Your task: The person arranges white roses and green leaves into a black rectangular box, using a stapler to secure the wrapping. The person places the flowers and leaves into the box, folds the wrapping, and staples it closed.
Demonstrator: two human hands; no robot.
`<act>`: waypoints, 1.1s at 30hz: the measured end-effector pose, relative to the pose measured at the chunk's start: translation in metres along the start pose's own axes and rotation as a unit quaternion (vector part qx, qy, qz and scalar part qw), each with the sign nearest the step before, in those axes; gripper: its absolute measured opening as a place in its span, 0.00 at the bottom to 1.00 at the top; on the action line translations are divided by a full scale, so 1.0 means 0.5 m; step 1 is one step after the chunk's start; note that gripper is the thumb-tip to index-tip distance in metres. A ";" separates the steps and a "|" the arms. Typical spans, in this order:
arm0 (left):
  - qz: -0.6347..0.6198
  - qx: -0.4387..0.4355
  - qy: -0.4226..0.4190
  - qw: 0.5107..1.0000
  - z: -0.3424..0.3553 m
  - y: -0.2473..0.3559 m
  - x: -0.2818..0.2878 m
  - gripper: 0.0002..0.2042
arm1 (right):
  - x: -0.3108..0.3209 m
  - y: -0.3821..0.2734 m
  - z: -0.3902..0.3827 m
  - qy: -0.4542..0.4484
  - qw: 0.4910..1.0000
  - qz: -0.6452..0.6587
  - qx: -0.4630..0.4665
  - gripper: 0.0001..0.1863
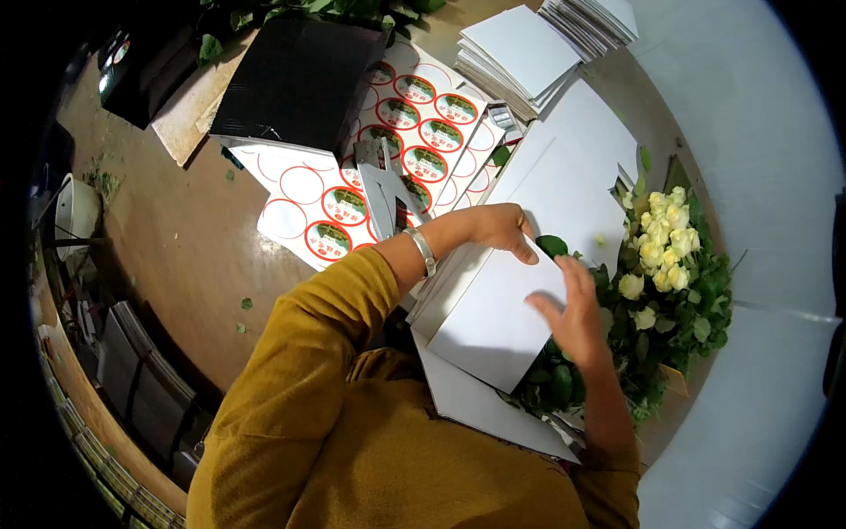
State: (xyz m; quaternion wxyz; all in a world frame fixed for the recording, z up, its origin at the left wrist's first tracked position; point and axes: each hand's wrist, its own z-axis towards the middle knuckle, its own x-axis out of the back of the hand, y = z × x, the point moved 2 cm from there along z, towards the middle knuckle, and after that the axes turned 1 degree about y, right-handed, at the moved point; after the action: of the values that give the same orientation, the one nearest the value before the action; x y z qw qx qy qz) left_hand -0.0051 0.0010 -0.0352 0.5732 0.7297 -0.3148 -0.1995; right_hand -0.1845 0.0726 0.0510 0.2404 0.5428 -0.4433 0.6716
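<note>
My left hand (504, 231), below a silver bracelet, grips the upper corner of a white card sheet (480, 326). At the sheet's right edge, my right hand (571, 309) has its thumb and fingers spread. Green rose leaves (560, 388) show beside and partly under the sheet. A bunch of pale yellow roses (665, 242) lies to the right of my hands. Larger white boards (551, 185) lie beyond and beneath the sheet. A pale metal tool (381, 189), perhaps a stapler, rests left of them on sheets of round red-rimmed stickers (432, 132).
A black box (291, 75) sits on the sticker sheets. Stacks of white card (520, 48) are at the back, near more foliage (317, 7). A worn board (189, 115) lies at back left on the brown table (176, 264). A white container (77, 212) is at the left edge.
</note>
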 end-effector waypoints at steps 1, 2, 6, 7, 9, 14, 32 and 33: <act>-0.001 -0.005 -0.003 1.000 0.002 0.003 0.001 0.20 | -0.001 -0.027 -0.021 -0.061 0.998 0.017 0.000 0.40; 0.005 -0.007 -0.003 1.000 0.002 0.004 0.001 0.20 | -0.004 -0.057 -0.040 -0.121 0.992 0.034 -0.002 0.46; 0.027 -0.003 -0.010 1.000 0.004 0.005 0.003 0.21 | -0.054 -0.119 -0.081 -0.198 0.980 -0.017 0.021 0.53; 0.033 0.000 -0.014 0.999 0.006 0.004 0.003 0.22 | -0.058 -0.119 -0.083 -0.200 0.980 -0.011 0.016 0.53; 0.052 -0.012 -0.007 0.999 0.001 0.001 0.002 0.24 | -0.062 -0.116 -0.084 -0.200 0.980 0.001 0.005 0.54; 0.344 -0.248 0.232 0.876 -0.038 0.042 -0.037 0.31 | -0.074 -0.099 -0.091 -0.190 0.982 -0.019 0.001 0.54; 0.482 -0.071 -0.079 0.870 -0.158 0.093 -0.133 0.57 | 0.163 0.229 -0.141 0.043 0.959 0.160 -0.228 0.11; 0.480 -0.065 -0.080 0.871 -0.156 0.092 -0.136 0.57 | 0.202 0.280 -0.157 0.053 0.947 0.082 -0.307 0.12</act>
State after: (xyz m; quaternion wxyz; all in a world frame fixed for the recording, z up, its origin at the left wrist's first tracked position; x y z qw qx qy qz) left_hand -0.0140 0.0966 0.0251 0.6174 0.4316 -0.6573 0.0222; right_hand -0.3674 0.0552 0.0981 0.3628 0.3683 -0.6577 0.5478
